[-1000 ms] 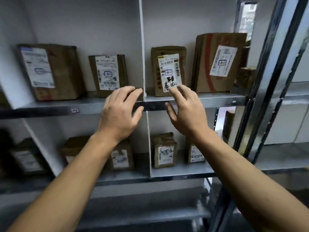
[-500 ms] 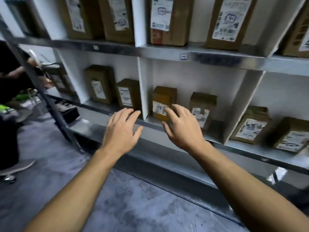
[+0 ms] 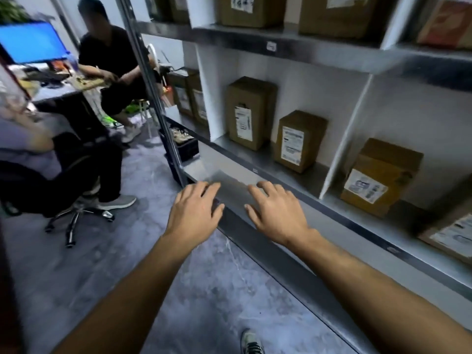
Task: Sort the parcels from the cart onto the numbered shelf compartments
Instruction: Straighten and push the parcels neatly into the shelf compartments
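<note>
Cardboard is seen all along the metal shelf. On the shelf's middle board, a tall parcel and a shorter parcel are set upright, near each other but apart. Both are labelled on the front and share one compartment. That compartment is closed off on its far side by a white divider. Past the divider, a third parcel is found in the next compartment of the shelf. More boxes are lined up on the shelf's upper board, cut off at the top of the view.

Now the hands: the left hand and the right hand are held out palm down, side by side, in front of the shelf's lowest board. Nothing is held by either, and the fingers are spread and loosely relaxed on both. Whether the board is touched cannot be told.

Beyond the shelf's end post, a person in black is seated at a table on which a blue monitor is lit. An office chair is parked on the grey floor beside the shelf.
</note>
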`<state>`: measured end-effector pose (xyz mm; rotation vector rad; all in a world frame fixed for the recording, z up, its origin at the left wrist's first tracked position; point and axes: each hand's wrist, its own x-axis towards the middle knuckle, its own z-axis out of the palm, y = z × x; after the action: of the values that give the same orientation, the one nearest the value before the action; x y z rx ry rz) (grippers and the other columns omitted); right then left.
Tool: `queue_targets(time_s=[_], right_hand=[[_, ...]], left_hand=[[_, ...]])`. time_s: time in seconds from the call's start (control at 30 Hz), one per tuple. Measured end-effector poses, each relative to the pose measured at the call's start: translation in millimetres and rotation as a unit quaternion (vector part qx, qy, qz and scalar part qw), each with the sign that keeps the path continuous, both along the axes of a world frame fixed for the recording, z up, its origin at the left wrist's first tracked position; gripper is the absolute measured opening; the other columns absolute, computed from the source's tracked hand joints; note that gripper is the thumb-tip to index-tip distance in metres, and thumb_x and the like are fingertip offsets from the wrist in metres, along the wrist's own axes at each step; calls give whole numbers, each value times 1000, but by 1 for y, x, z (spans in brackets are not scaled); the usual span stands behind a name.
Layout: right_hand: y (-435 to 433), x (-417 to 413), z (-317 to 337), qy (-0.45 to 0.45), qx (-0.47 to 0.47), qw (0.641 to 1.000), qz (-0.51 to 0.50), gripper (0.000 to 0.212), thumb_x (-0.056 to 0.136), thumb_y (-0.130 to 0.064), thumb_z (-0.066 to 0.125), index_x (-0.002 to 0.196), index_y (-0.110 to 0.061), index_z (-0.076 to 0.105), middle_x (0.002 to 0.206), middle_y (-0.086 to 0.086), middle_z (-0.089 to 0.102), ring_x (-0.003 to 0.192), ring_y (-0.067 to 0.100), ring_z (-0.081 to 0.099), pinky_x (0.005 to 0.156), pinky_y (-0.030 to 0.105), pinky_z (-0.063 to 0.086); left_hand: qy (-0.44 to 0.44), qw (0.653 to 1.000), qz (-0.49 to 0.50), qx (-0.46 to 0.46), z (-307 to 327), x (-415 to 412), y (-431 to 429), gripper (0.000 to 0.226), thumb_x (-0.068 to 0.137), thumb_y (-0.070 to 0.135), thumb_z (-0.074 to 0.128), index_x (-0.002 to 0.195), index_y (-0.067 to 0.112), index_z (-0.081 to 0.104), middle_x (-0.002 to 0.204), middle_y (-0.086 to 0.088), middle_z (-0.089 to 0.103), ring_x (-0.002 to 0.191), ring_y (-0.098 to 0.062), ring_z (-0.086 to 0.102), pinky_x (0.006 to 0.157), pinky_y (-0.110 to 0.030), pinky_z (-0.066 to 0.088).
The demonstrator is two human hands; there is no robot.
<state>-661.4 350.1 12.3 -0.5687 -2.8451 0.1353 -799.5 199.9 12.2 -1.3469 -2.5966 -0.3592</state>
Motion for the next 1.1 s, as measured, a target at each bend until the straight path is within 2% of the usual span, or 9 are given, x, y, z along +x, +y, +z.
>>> queue_targets(time_s=[0.17,0.3,0.5,0.63,0.83,0.97,1.1], right_hand=[[11,-97,-6,-59,-29,997,46,42,100,-50,43,128,-21,51,131,8,53,120,31,52,95,44,45],[12,-164,-10,-92,-46,992,77,46,99,-53,42,133,-21,49,134,8,52,123,31,50,97,45,45],[10,-275,-14,-113,-36,989,92,46,99,-53,41,134,-24,47,137,4,51,124,30,50,100,44,45],[9,-345,-17,-104,-46,992,61,46,98,-53,43,134,-26,49,136,3,52,124,30,51,100,43,44],[16,-439,5,-79,-62,994,-37,48,100,-53,42,141,-28,45,142,2,49,128,28,48,102,43,43],[30,-479,18,-54,-68,993,-83,48,100,-53,42,141,-29,46,141,3,49,125,29,49,101,44,45],[48,-511,30,-22,-62,990,-128,43,99,-52,46,132,-25,51,135,4,53,121,30,52,97,44,47]], left_hand=[[-15,999,47,-20,-14,-80,0,49,92,43,52,136,23,49,126,-2,57,114,-27,50,95,-41,41],[-20,997,77,-12,-28,-135,-10,52,85,46,44,126,16,59,112,-7,62,99,-32,58,83,-42,49],[-25,996,91,1,-37,-238,-15,46,84,40,53,123,15,60,110,-7,62,97,-31,58,82,-42,49],[-12,997,80,-3,-35,-311,-11,44,84,37,64,124,18,59,112,-3,62,100,-30,57,83,-40,47],[-5,999,0,-44,-12,-427,9,48,95,43,47,139,25,43,132,2,49,121,-24,44,101,-38,34],[-5,999,-30,-37,-3,-485,31,49,96,44,44,141,24,41,135,0,48,123,-25,42,104,-40,35],[0,997,-69,-28,5,-531,60,48,95,43,47,139,23,44,132,-1,50,120,-26,45,102,-41,37]])
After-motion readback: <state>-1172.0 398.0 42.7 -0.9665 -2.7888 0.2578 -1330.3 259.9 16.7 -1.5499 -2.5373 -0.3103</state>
